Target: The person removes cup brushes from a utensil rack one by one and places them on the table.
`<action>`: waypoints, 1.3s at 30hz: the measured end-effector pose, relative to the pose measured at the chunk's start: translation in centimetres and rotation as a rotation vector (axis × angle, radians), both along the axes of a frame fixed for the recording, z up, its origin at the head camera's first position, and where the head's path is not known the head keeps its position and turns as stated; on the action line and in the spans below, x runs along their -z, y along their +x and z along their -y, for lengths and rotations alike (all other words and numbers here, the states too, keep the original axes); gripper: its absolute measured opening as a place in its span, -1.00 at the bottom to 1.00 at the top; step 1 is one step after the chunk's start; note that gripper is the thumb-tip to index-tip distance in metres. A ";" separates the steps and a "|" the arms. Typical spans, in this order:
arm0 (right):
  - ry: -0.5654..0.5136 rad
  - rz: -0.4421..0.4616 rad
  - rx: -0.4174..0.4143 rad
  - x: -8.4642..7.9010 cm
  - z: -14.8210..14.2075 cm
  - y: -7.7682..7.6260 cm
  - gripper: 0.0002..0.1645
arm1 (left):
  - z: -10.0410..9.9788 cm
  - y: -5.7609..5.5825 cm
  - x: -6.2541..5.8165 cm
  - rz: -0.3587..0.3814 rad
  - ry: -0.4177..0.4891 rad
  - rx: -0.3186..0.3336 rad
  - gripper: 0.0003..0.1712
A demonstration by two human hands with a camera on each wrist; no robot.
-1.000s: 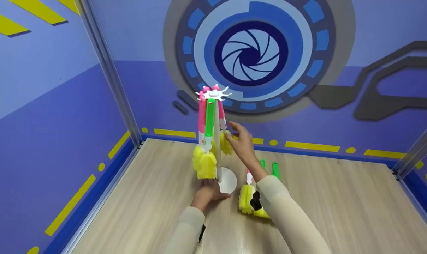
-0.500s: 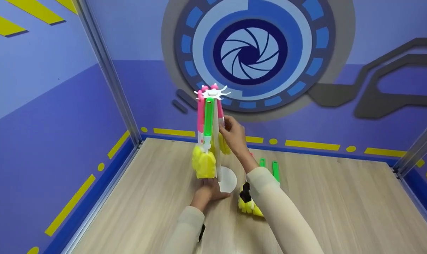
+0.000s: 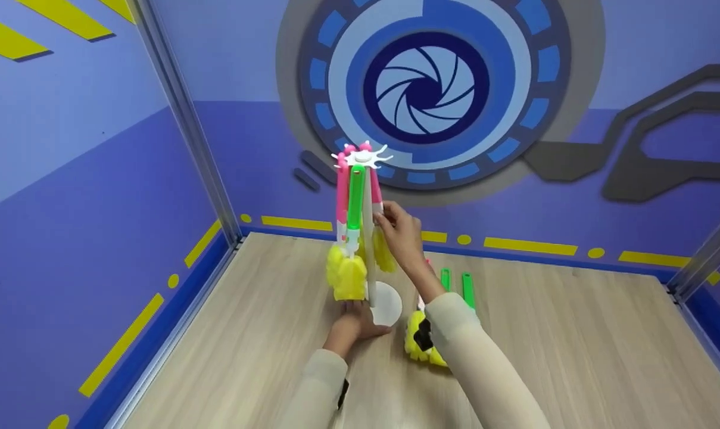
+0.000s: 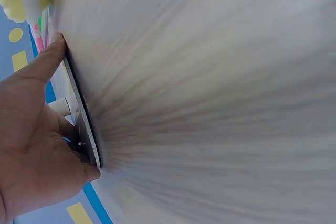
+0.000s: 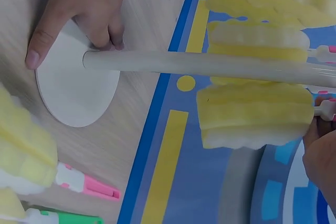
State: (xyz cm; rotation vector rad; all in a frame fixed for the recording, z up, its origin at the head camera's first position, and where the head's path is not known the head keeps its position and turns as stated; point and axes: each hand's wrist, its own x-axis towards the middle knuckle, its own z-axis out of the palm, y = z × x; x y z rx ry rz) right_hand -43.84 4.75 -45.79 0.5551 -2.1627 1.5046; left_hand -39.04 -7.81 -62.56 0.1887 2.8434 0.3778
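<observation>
Standing on the wooden table (image 3: 234, 339), the white stand (image 3: 370, 274) carries yellow-headed brushes around its pole, below a spiked hub (image 3: 362, 158). Your left hand (image 3: 352, 323) grips the round base (image 3: 388, 307), while your right hand (image 3: 402, 232) pinches the white lower part of a pink-handled brush (image 3: 377, 188) on the pole's right side. Nearer you hang a green-handled brush (image 3: 355, 199) and, just left of it, another pink handle (image 3: 341, 199); these cover part of the pole and of what lies behind. To the right of the base, loose brushes (image 3: 417, 342) lie on the table, partly hidden under your right sleeve (image 3: 485, 363). Behind everything rises the blue wall (image 3: 240, 149) with its painted aperture; a metal post (image 3: 187, 113) marks the left corner.

The head view alone gives you the hub, though whether the pinched brush is seated on it you cannot tell. The right wrist view exposes the foot of the pole, your left thumb along the base's rim, and a loose pink-handled brush (image 5: 81, 179) near a green-handled one. The left wrist view shows you the rim edge-on, with your thumb at one side and your little finger at the other.
</observation>
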 end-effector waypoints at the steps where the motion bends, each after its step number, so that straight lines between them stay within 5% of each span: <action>1: 0.002 -0.012 0.007 0.0 -0.2 0.2 -0.73 | 0.0 0.0 0.1 -0.004 0.010 -0.007 0.29; 19: 0.019 -0.035 0.028 -0.7 -0.3 1.6 -0.68 | 0.0 0.7 -0.7 -0.064 0.061 -0.018 0.30; 27: 0.050 -0.031 0.050 -1.4 -0.4 2.0 -0.75 | -0.1 1.7 -2.7 -0.015 0.013 -0.001 0.23; 39: 0.035 -0.028 0.045 -1.7 -0.5 1.9 -0.74 | -0.1 1.9 -2.9 -0.003 0.089 -0.041 0.30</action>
